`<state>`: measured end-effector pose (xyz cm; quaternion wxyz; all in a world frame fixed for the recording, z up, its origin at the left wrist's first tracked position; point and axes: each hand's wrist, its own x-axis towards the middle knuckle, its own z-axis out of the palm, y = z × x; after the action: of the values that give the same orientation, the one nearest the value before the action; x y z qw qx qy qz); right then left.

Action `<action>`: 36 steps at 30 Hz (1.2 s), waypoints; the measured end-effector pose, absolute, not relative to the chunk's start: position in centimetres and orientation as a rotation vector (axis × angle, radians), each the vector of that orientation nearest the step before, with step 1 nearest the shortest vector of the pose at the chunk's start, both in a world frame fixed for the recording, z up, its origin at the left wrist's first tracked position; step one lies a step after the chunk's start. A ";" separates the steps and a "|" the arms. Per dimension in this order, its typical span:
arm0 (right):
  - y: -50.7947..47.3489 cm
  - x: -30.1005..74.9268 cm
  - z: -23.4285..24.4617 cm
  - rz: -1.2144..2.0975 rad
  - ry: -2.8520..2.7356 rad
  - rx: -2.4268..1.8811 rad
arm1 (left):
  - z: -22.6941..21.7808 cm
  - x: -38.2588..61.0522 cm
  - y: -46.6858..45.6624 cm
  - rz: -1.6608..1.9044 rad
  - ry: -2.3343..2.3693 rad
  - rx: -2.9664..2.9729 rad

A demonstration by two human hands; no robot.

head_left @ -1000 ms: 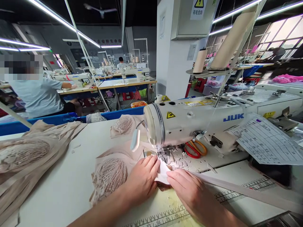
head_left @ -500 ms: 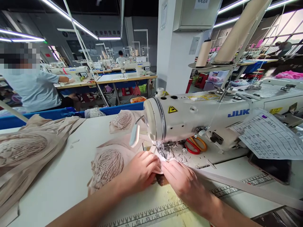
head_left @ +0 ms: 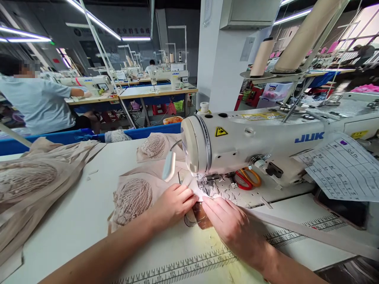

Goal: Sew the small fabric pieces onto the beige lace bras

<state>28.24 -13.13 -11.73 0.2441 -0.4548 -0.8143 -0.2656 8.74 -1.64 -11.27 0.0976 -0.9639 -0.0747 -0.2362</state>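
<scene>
Pale beige bra fabric (head_left: 189, 183) lies under the lit presser foot (head_left: 204, 184) of the sewing machine (head_left: 227, 148). My left hand (head_left: 173, 203) is closed on this fabric just left of the foot, thumb and bent fingers at its edge. In front of the foot, my right hand (head_left: 226, 217) pinches the same fabric's near edge between thumb and fingers. A lace cup (head_left: 133, 201) of the piece spreads to the left, beside my left forearm. From beyond my right wrist, a long beige fabric strip (head_left: 308, 232) runs off to the right.
Red-and-orange-handled scissors (head_left: 247, 179) lie behind the needle area among scraps. A heap of beige lace pieces (head_left: 26, 177) covers the table's left. At right, a written sheet (head_left: 345, 167) hangs over a dark phone (head_left: 340, 209). A co-worker (head_left: 38, 100) sits at another machine.
My left hand has moved slightly left and its fingers lie flatter, with more fabric showing by the foot. My right hand keeps its pinch almost in place. The view has shifted a little.
</scene>
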 end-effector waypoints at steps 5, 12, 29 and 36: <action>-13.1 28.2 -11.3 -0.669 -2.236 -1.235 | -11.3 9.0 -0.9 -0.659 -0.240 -2.852; -13.1 28.4 -11.5 -0.609 -2.235 -1.249 | -11.2 9.2 -0.1 -0.598 -0.275 -2.836; -13.2 29.0 -11.5 -0.547 -2.325 -1.217 | -11.8 9.7 1.4 -0.451 -0.557 -2.905; -13.2 29.2 -11.8 -0.502 -2.301 -1.161 | -10.8 9.5 0.1 -0.540 -0.669 -2.949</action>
<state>29.17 -13.16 -11.84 0.2550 -0.4276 -0.8473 -0.1850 9.50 0.08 -10.80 0.0349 -0.9594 -0.2178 -0.1758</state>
